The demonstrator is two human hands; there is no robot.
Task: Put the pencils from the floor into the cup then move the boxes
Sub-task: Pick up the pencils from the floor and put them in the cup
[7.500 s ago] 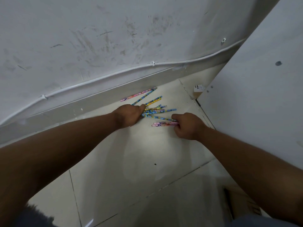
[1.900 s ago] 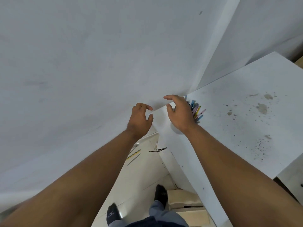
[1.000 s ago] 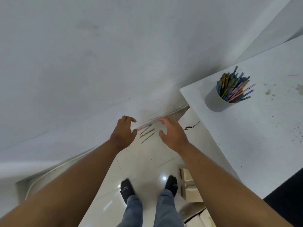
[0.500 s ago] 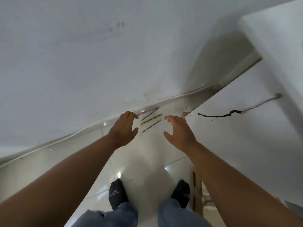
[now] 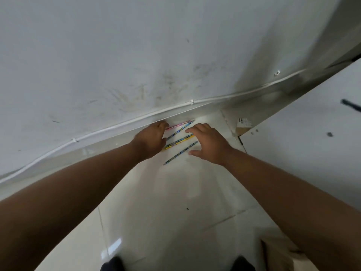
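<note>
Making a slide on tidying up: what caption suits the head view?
Left hand and right hand reach down toward four patterned pencils lying on the tiled floor by the wall.

**Both arms out, hands low and close together**

The left forearm and right forearm, both bare, stretch forward and down, drawing toward each other. The left hand shows its back, fingers loosely bent with the tips tucked under, gripping nothing that I can make out. The right hand lies palm down, fingers splayed and barely bent, thumb jutting toward the other hand. The hands are near each other, not touching. Dark-socked feet show below.
</note>
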